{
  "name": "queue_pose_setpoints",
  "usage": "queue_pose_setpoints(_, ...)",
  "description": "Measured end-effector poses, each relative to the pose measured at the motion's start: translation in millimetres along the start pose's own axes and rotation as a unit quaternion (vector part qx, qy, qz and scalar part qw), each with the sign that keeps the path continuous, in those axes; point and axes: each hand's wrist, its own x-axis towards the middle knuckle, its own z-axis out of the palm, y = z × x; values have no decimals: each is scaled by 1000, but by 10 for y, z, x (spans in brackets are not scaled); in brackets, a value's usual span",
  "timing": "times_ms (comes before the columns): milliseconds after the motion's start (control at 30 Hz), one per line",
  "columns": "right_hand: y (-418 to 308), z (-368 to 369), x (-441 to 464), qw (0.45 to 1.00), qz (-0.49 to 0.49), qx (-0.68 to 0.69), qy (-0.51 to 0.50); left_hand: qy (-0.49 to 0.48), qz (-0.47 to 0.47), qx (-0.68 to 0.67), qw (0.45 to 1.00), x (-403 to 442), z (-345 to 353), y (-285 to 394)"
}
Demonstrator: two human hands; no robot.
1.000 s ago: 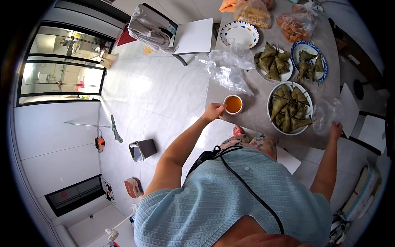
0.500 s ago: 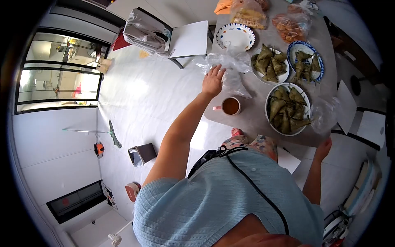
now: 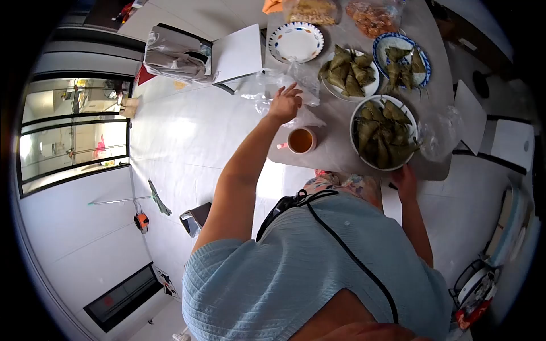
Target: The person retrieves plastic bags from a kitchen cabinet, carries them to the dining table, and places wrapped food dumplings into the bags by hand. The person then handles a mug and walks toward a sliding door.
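Note:
My left hand (image 3: 285, 104) is over the clear plastic bag (image 3: 310, 85) at the table's left edge, its fingers apart and partly curled. Just below it stands a pink-handled cup (image 3: 301, 140) of brown drink, which it does not touch. My right hand (image 3: 404, 177) is at the table's front edge, beside the white bowl (image 3: 355, 139) of leaf-wrapped bundles (image 3: 382, 133). Its fingers are partly hidden by the bowl and too dim to read. Another crumpled clear bag (image 3: 441, 133) lies right of the bowl.
Behind are a plate of bundles (image 3: 350, 71), a blue-rimmed plate (image 3: 377, 50) with more, an empty patterned plate (image 3: 296, 42) and bags of food (image 3: 372, 18). A chair (image 3: 238, 52) stands at the left, other chairs (image 3: 471, 116) at the right. A bin (image 3: 196, 219) is on the floor.
My left hand has left the cup, whose handle now shows, and moved up to the plastic bag. My right hand has shifted left along the table edge, from the right bag to the bowl.

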Motion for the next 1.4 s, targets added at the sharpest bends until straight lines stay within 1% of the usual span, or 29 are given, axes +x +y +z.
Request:
queue_pose_setpoints(33, -6, 22, 54, 1000, 11, -17, -3, -3, 4, -3, 1000, -20, -46, 24)
queue_pose_setpoints(100, -99, 100, 72, 1000, 23, 5, -6, 67, 23, -43, 997, -74, -200, 98)
queue_pose_setpoints(167, -111, 118, 114, 999, 36, 24, -11, 84, 32, -58, 994, -189, -393, 213)
queue_pose_setpoints(233, -78, 110, 184, 1000, -3, 2, 28, 147, 32, -105, 983, -302, -492, 291)
queue_pose_setpoints(267, -106, 133, 172, 1000, 1, 0, 29, 175, 51, -104, 978, -381, -573, 355)
queue_pose_setpoints(300, -141, 157, 172, 999, -12, -14, 32, 174, 49, -105, 978, -478, -603, 395)
queue_pose_setpoints(333, -179, 173, 182, 999, -26, -27, 35, 186, 37, -107, 976, -581, -623, 434)
queue_pose_setpoints(433, -225, 158, 270, 999, -6, -23, 33, 205, 19, -103, 973, -927, -650, 517)
queue_pose_setpoints(467, -241, 145, 286, 999, -5, -25, 32, 208, -10, -116, 971, -1075, -629, 549)
queue_pose_setpoints(533, -283, 146, 306, 992, 30, -79, 94, 224, -48, -111, 967, -1372, -545, 557)
queue_pose_setpoints(567, -361, 224, 251, 992, 31, -80, 91, 225, -50, -110, 967, -1526, -480, 545)
queue_pose_setpoints(600, -440, 305, 180, 951, -55, -277, 126, 229, -95, -119, 962, -1689, -412, 541)
queue_pose_setpoints(633, -524, 426, 88, 863, -140, -459, 155, 234, -138, -127, 954, -1849, -338, 539)
queue_pose_setpoints(667, -593, 558, -16, 863, -142, -459, 154, 235, -175, -126, 948, -2010, -262, 543)
queue_pose_setpoints(700, -642, 702, -145, 771, -269, -555, 157, 236, -213, -125, 940, -2176, -182, 563)
queue_pose_setpoints(733, -648, 842, -237, 654, -385, -632, 156, 239, -245, -130, 931, -2332, -104, 591)
queue_pose_setpoints(767, -629, 980, -263, 654, -386, -632, 156, 229, -288, -153, 917, -2487, 8, 592)
queue_pose_setpoints(833, -603, 1278, -219, 714, -339, -613, 9, 234, -286, -114, 922, -2736, 179, 607)
queue_pose_setpoints(867, -564, 1429, -166, 713, -340, -613, 8, 236, -286, -114, 922, -2825, 214, 657)
queue_pose_setpoints(933, -490, 1712, -14, 630, -267, -728, 52, 174, -382, -170, 891, -2996, 282, 743)
queue_pose_setpoints(967, -512, 1817, 23, 629, -270, -727, 50, 176, -383, -170, 891, -3105, 391, 740)
queue_pose_setpoints(1033, -570, 1985, 80, 588, -130, -798, 26, 177, -398, -175, 883, -3279, 554, 727)
queue_pose_setpoints(1100, -514, 1998, 167, 595, -156, -787, 52, 170, -410, -182, 877, -3415, 624, 765)
queue_pose_setpoints(1167, -636, 2073, 124, 619, -96, -779, 44, 174, -416, -179, 874, -3512, 701, 795)
queue_pose_setpoints(1200, -660, 2084, 120, 617, -98, -780, 44, 174, -416, -175, 875, -3560, 738, 809)
queue_pose_setpoints(1267, -700, 2075, 130, 660, -76, -742, 89, 176, -419, -177, 873, -3656, 829, 820)
queue_pose_setpoints(1300, -719, 2054, 142, 659, -77, -743, 89, 175, -420, -178, 872, -3702, 867, 818)
queue_pose_setpoints(1367, -767, 1916, 211, 719, -76, -688, 65, 167, -436, -196, 862, -3765, 902, 824)
queue_pose_setpoints(1400, -658, 1737, 393, 728, -117, -672, 64, 167, -443, -198, 858, -3786, 886, 832)
